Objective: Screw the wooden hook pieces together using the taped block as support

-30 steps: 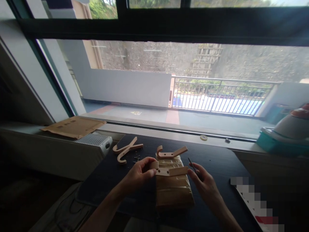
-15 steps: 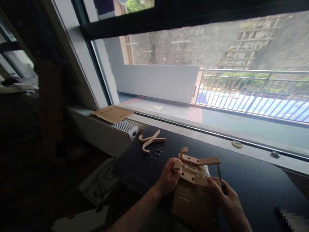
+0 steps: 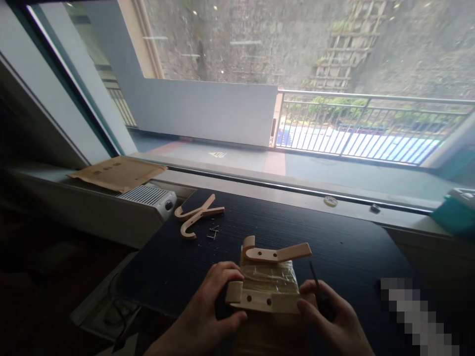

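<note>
The left hand (image 3: pixel 213 309) curls round the bent end of a pale wooden hook with two screw holes (image 3: pixel 264 301), fingers over the top and thumb beneath. The right hand (image 3: pixel 334 321) pinches the hook's straight end between thumb and fingers, and a thin dark metal tool (image 3: pixel 313 276) stands up out of the same grip.

The hook lies level across the near part of a brown cardboard package wrapped in clear tape (image 3: pixel 270 278). The package rests on the black tabletop (image 3: pixel 345 247) right in front of the person. It is closed, so its contents are hidden, and any print on it is lost in the glare of the tape. A second pale wooden hook (image 3: pixel 276 254) sits on the package's far edge.

Further left on the tabletop, two crossed wooden hooks (image 3: pixel 196 217) lie touching, with a few small dark screws (image 3: pixel 213 232) just beside them. Past the tabletop's left corner, a flat brown cardboard envelope (image 3: pixel 118 173) lies partly on a white heater with a ribbed grille (image 3: pixel 152 198). The dark marks on the envelope are too small to read. A small roll of tape (image 3: pixel 330 201) sits on the window sill (image 3: pixel 260 190).
</note>
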`<state>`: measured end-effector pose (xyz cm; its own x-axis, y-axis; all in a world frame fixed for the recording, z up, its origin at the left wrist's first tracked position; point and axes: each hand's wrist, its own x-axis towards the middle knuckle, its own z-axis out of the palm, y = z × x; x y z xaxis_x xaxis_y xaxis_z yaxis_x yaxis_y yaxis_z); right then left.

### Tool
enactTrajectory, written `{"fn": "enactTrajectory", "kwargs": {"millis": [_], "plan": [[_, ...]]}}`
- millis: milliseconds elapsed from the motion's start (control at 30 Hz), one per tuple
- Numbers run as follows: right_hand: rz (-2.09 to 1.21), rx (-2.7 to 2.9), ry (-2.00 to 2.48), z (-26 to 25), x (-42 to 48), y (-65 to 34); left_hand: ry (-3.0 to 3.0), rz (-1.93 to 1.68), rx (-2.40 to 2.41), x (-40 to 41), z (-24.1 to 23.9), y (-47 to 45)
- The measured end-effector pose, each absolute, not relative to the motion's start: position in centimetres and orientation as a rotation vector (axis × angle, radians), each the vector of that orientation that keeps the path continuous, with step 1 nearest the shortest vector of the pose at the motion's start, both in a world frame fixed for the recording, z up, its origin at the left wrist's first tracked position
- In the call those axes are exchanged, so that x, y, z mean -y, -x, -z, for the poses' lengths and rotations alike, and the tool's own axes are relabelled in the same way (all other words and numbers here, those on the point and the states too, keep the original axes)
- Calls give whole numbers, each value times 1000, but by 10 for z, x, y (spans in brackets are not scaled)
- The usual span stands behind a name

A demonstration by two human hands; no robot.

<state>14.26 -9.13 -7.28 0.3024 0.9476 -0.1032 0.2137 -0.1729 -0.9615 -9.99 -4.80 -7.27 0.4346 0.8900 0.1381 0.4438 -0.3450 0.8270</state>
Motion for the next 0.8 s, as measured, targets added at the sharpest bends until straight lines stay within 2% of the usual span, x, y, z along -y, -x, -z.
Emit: {"fn": "enactTrajectory", "kwargs": {"millis": [167,800], "plan": [[-976,1048,1630,71,85,-142,-2008,-714,-1157,47,72,107],[-856,1038,1781,70,56,-146,-2410,-1002,-1099,12,74,94]]}}
